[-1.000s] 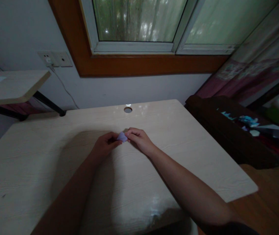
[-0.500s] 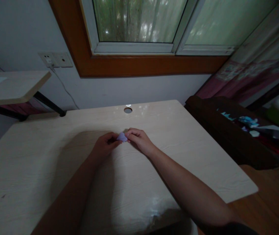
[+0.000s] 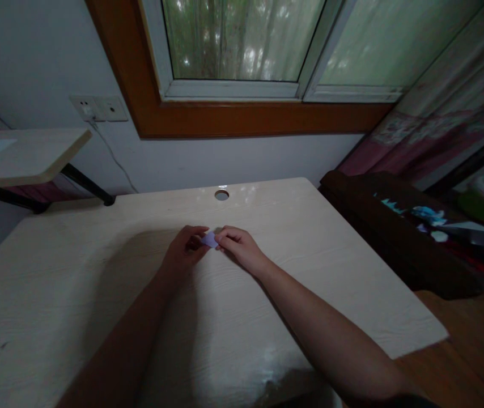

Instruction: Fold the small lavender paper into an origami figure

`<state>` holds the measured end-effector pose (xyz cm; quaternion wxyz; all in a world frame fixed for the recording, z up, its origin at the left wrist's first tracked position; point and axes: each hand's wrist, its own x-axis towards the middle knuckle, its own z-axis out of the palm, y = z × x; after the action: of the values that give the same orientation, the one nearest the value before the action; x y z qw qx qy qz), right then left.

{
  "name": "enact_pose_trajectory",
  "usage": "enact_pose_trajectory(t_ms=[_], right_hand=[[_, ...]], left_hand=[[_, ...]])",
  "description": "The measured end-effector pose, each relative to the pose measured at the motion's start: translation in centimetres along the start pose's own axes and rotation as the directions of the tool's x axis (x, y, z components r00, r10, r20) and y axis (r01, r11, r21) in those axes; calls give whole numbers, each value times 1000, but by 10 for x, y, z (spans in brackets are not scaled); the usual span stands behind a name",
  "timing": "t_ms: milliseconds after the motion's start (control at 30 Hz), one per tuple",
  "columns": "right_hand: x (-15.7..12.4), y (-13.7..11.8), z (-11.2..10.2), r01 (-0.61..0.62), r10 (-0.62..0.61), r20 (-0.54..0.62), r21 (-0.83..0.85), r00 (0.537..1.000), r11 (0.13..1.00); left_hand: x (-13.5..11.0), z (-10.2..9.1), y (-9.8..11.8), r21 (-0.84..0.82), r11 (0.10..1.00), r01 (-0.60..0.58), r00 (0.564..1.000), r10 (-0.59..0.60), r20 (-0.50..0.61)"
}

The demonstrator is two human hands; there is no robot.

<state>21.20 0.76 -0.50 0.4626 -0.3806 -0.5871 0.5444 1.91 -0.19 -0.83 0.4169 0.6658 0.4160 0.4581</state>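
A small pale purple folded piece of paper [image 3: 209,239] is held just above the light wooden desk [image 3: 310,266], near its middle. My left hand [image 3: 185,252] pinches its left side with curled fingers. My right hand [image 3: 238,248] pinches its right side, fingertips meeting the left hand's. Most of the paper is covered by my fingers.
A round cable hole [image 3: 221,195] sits near the desk's far edge. A second small table [image 3: 21,156] stands at the left, under a wall socket [image 3: 97,107] with a cord. A dark wooden bed frame [image 3: 395,226] with clutter lies right of the desk. A window is above.
Both hands stay pinched on the purple paper; it sits a little lower between the fingertips. The camera has tilted slightly, so the scene has shifted down a bit.
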Motion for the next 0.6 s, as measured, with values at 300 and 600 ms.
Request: enact_pose_trajectory(t_ms=[300,600], right_hand=[[-1,0,0,68,-71,-18,-103,997,992],[-1,-4,1,152,-162,-22,-232,987,961]], left_hand=[[2,-3,2,121,992,-34,999,32,18],[3,-4,0,133,991,-10,1000,12,-13]])
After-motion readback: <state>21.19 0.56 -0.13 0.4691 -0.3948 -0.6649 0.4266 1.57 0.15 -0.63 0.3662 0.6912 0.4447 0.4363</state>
